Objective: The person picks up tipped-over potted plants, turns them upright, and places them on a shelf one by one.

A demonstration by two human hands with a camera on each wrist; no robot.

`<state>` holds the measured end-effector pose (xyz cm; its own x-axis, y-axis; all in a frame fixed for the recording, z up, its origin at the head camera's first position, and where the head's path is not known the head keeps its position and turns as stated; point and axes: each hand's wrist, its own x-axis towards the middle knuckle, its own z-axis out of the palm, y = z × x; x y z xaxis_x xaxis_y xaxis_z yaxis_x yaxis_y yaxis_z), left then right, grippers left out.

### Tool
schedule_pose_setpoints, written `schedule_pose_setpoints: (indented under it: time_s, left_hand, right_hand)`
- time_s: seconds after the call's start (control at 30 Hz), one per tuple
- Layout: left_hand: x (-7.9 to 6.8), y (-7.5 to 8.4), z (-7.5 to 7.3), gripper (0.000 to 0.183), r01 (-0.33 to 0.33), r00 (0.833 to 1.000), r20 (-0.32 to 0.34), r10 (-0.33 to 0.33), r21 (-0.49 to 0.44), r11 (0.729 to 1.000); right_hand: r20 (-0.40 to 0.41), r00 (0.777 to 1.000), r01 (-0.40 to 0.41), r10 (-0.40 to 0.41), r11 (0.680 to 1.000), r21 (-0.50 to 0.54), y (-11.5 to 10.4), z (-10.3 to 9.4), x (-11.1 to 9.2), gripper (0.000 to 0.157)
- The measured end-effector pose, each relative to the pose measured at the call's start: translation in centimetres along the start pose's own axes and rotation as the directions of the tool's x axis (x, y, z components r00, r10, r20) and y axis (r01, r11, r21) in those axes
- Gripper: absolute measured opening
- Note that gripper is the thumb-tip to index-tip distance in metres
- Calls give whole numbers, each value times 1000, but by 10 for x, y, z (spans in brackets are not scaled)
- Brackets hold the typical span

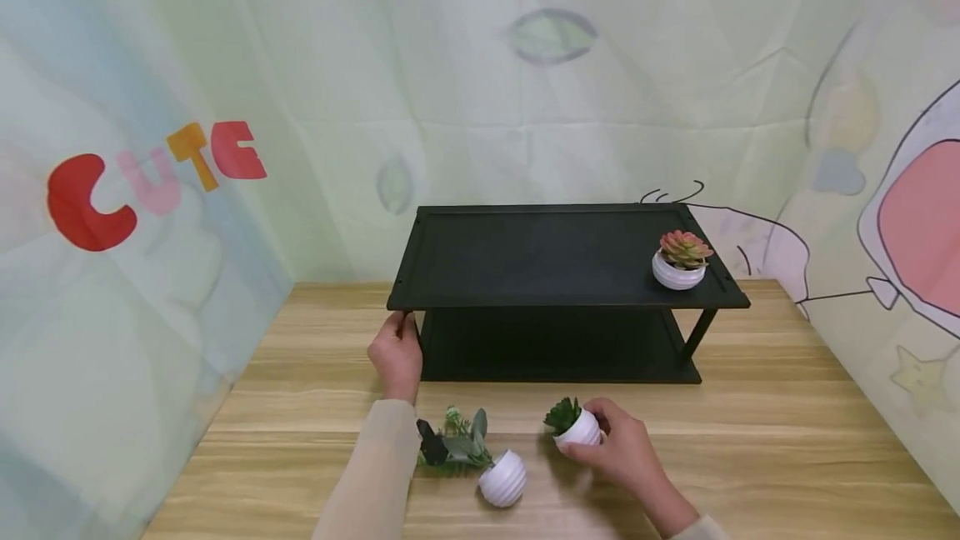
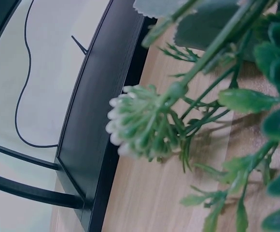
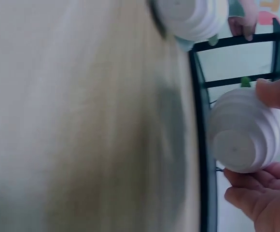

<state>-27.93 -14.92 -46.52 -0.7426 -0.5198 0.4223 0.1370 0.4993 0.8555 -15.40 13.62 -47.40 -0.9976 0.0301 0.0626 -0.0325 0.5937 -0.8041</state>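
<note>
My right hand (image 1: 626, 450) grips a small potted succulent (image 1: 579, 430) by its white ribbed pot, thumb on one side and fingers on the other. The pot is tilted, its green leaves pointing left; in the right wrist view its round base faces the camera. My left hand (image 1: 397, 355) holds the front left post of a black two-tier shelf (image 1: 525, 261), just under the top board. Between my forearms a second white pot (image 1: 503, 478) lies on its side, its leafy stems (image 1: 457, 440) spread leftward. White-tipped buds (image 2: 135, 123) show close up in the left wrist view.
A pink and green succulent in a white bowl (image 1: 678, 273) stands on the shelf's top right. The lower board (image 1: 555, 348) lies close to the wooden table (image 1: 787, 440). A printed fabric backdrop (image 1: 465, 65) surrounds the back and sides.
</note>
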Motion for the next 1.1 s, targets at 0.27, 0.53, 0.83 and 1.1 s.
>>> schedule_pose_setpoints:
  time_s: [0.27,0.53,0.83,1.1]
  left_hand:
    - [0,-1,1,19,0,1000,5,0,-1,1000]
    - [-1,-1,1,19,-7,1000,3,7,-2,1000]
    - [0,-1,1,19,-9,1000,5,9,-2,1000]
    - [0,0,1,19,0,1000,3,0,-8,1000]
  right_hand:
    - [-34,999,2,0,999,47,12,8,-5,50]
    - [-59,998,-11,15,998,63,23,13,-8,48]
    - [-39,999,-34,37,997,65,27,15,-9,51]
    - [-40,998,-32,41,979,200,32,18,-12,51]
